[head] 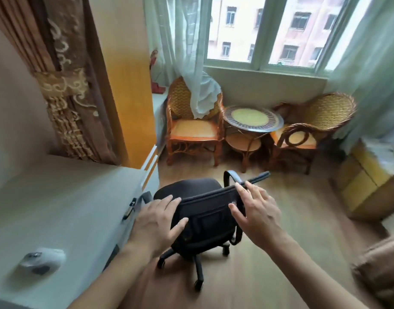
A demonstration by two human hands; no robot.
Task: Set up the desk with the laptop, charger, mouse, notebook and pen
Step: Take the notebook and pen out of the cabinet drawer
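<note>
The pale desk runs along the left side, with a small white and grey object lying near its front. A black office chair on casters stands beside the desk, its backrest towards me. My left hand hovers at the top left of the backrest, fingers spread. My right hand is at the top right of the backrest, fingers apart, holding nothing. No laptop, charger, notebook or pen shows in view.
Two wicker chairs and a small round table stand under the window. A yellow cabinet sits at the right. A brown curtain hangs behind the desk. Wooden floor lies around the chair.
</note>
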